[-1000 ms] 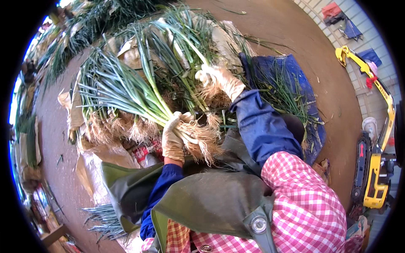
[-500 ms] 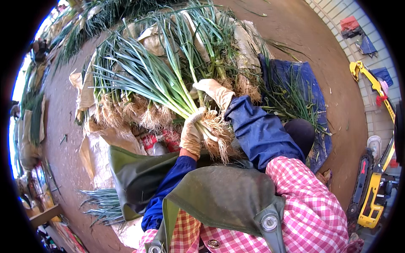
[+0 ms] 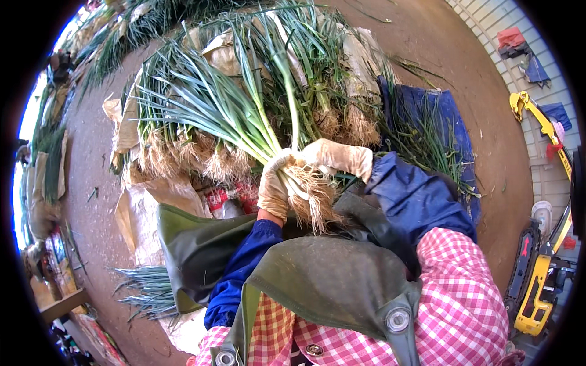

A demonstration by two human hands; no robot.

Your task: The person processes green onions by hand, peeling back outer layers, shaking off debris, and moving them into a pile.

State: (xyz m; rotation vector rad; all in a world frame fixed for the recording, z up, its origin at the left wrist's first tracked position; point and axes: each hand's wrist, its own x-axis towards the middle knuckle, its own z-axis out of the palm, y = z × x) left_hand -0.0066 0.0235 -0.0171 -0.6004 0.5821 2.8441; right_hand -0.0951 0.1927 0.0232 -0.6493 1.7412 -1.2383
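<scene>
Both my hands wear pale, soiled gloves. My left hand (image 3: pixel 274 188) is closed round the white lower stems of a bunch of green onions (image 3: pixel 259 131), whose leaves fan out up and to the left. Below the fist hang the bunch's pale, stringy roots (image 3: pixel 314 198). My right hand (image 3: pixel 336 157) meets the left one from the right, its fingers closed at the base of one upright green onion stalk at the bunch's edge. Its fingertips are partly hidden among the stems. Beyond my hands lies a row of more green onions (image 3: pixel 165 152), roots toward me.
A blue tarp (image 3: pixel 455 125) with loose leaves lies at the right. Near my left knee are tan sacking (image 3: pixel 149 213) and a small heap of leaves (image 3: pixel 149 293). A yellow toy-like excavator (image 3: pixel 534 299) stands by the tiled strip at far right. My green apron (image 3: pixel 329 280) covers my lap.
My right hand has come down from partway up the stalk to its base beside my left hand, with the elbow swinging right. My left hand keeps its hold on the bunch.
</scene>
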